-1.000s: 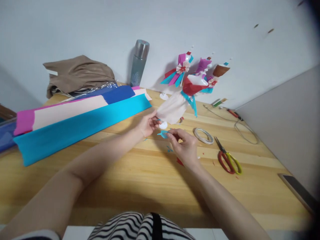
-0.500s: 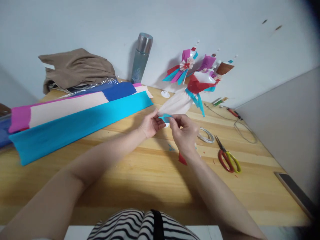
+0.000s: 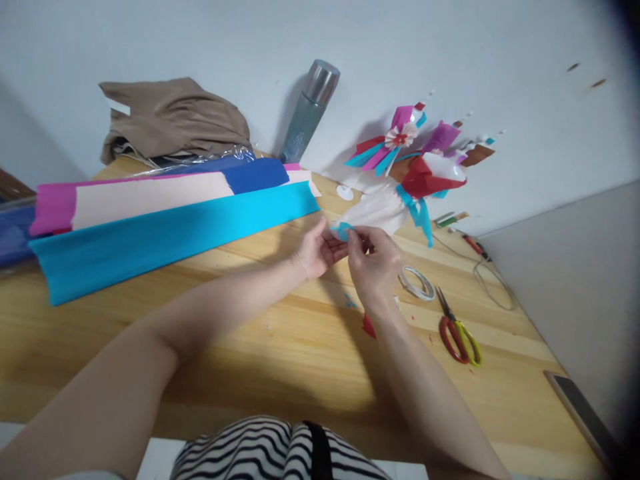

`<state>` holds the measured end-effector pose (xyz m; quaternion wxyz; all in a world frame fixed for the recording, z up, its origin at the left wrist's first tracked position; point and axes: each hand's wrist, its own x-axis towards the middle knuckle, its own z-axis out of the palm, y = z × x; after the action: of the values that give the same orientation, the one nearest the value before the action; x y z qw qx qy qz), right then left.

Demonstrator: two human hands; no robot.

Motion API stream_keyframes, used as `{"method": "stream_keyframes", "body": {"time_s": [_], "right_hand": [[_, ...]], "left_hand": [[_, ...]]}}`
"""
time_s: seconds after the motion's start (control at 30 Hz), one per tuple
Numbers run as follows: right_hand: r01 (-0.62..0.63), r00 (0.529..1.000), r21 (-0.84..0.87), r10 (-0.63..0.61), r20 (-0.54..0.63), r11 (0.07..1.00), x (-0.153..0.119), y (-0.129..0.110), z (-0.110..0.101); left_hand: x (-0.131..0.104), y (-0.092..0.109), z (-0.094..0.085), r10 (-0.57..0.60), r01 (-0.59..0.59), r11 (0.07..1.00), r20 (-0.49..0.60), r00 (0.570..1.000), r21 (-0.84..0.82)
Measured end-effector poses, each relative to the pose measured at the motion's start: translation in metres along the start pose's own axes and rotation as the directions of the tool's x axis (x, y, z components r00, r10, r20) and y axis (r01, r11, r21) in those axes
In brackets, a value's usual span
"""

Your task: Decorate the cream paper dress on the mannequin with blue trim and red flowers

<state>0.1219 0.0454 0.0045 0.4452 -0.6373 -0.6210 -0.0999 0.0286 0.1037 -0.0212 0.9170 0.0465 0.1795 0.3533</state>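
A crepe-paper figure (image 3: 373, 210) lies tilted before me, with a long cream skirt, a blue tie at its waist and a red top. My left hand (image 3: 320, 252) is at the lower end of the skirt, thumb above and fingers curled beneath it. Between the thumb and fingertips of my right hand (image 3: 375, 263) is a small blue piece of crepe paper (image 3: 342, 231), laid against the skirt's end. Part of the skirt is hidden behind the right hand. Below the hands are blue scraps (image 3: 351, 301) and a red paper piece (image 3: 369, 326).
Rolls of blue (image 3: 180, 240) and pink crepe paper lie at left, before brown cloth (image 3: 175, 113) and a flask (image 3: 310, 110). More paper decorations (image 3: 400, 137) stand by the wall. At right are a tape roll (image 3: 417, 283), scissors (image 3: 459, 337), a cable and a phone (image 3: 583, 413).
The view has shifted and tilted a little, so most things appear farther right. Both hands keep their places at the skirt's end, and the blue piece stays in the right hand's pinch.
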Motion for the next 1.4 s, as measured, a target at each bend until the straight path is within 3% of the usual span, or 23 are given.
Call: {"method": "stream_keyframes", "body": {"time_s": [0.13,0.27,0.4,0.53,0.87,1.4], "right_hand": [[-0.019,0.999,-0.025,0.020,0.037,0.999,-0.0001,-0.0023,0.0026],[0.032,0.999,-0.079,-0.033,-0.007,0.996,-0.0010,-0.0027,0.0050],[0.053,0.998,-0.095,-0.051,0.022,0.994,0.0003,-0.0029,0.0068],[0.017,0.999,-0.104,-0.013,0.033,0.994,0.0016,-0.0027,0.0091],[-0.087,0.993,-0.171,0.100,0.069,0.981,0.0009,-0.0038,0.0073],[-0.074,0.995,-0.143,0.082,0.052,0.987,0.0041,-0.0057,0.0080]], "left_hand": [[0.0021,-0.0007,-0.0030,-0.015,0.015,1.000,-0.013,1.000,0.005],[0.0033,-0.0008,-0.0050,-0.023,0.023,1.000,-0.006,1.000,-0.006],[0.0017,-0.0003,-0.0036,-0.020,0.019,0.999,-0.018,1.000,-0.030],[0.0001,-0.0004,-0.0021,-0.029,0.027,0.999,-0.050,0.998,-0.032],[0.0041,-0.0048,-0.0075,-0.014,0.014,1.000,-0.011,1.000,-0.005],[0.0073,-0.0097,-0.0082,0.058,-0.058,0.997,0.004,0.998,0.044]]}}
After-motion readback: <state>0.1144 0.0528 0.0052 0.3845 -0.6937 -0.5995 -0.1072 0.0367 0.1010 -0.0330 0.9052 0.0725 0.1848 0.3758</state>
